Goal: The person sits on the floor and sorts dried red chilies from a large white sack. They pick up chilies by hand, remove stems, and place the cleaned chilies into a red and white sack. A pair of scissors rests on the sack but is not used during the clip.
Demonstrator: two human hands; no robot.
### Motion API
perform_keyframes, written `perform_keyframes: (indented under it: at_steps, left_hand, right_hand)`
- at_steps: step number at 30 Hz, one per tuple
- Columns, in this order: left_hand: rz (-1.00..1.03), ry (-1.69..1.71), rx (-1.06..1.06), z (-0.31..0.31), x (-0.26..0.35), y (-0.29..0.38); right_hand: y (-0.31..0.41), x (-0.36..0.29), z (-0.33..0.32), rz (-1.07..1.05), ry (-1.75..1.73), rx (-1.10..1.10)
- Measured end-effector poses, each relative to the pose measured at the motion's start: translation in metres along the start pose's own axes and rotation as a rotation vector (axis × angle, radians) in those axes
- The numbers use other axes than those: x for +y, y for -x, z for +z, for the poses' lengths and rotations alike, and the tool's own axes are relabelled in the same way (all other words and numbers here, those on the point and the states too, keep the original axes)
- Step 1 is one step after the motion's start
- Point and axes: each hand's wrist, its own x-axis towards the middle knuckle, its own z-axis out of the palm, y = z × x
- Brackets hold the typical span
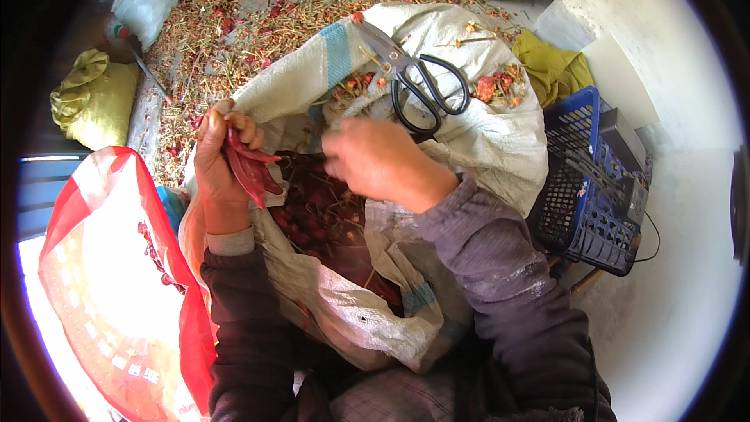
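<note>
My left hand (225,158) is closed around several dried red chili peppers (249,167), which hang down from its fingers over the left rim of a woven white sack. My right hand (375,158) is blurred, with its fingers curled, above the mouth of the sack; whether it holds anything cannot be seen. More dark red chilies (316,223) with stems fill the inside of the woven sack (345,299). On the sack's folded far side lies a pair of scissors (404,67) with black handles, its blades apart, beside small heaps of cut stem ends (498,85).
A red and white plastic bag (126,234) stands at left, near a yellow sack (99,99). Stem scraps (199,53) cover the floor beyond. At right a blue plastic basket (592,187) with a metal box and cable stands by the white wall (697,199).
</note>
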Motion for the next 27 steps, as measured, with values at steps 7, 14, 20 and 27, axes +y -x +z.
perform_keyframes:
  at_steps: [7,14,20,27]
  left_hand:
    - [-0.196,-0.587,0.105,0.020,-0.017,0.009]
    - [-0.294,-0.714,0.056,0.027,-0.030,0.010]
    - [-0.310,-0.719,-0.014,0.017,-0.033,0.008]
    - [-0.179,-0.829,-0.085,0.022,-0.037,0.010]
  right_hand:
    - [-0.014,0.007,-0.019,0.379,-0.722,0.237]
    - [-0.017,0.003,-0.010,0.416,-1.186,0.200]
    - [-0.013,-0.004,-0.008,0.272,-0.765,0.295]
    - [-0.011,-0.004,-0.007,0.197,-0.358,0.298]
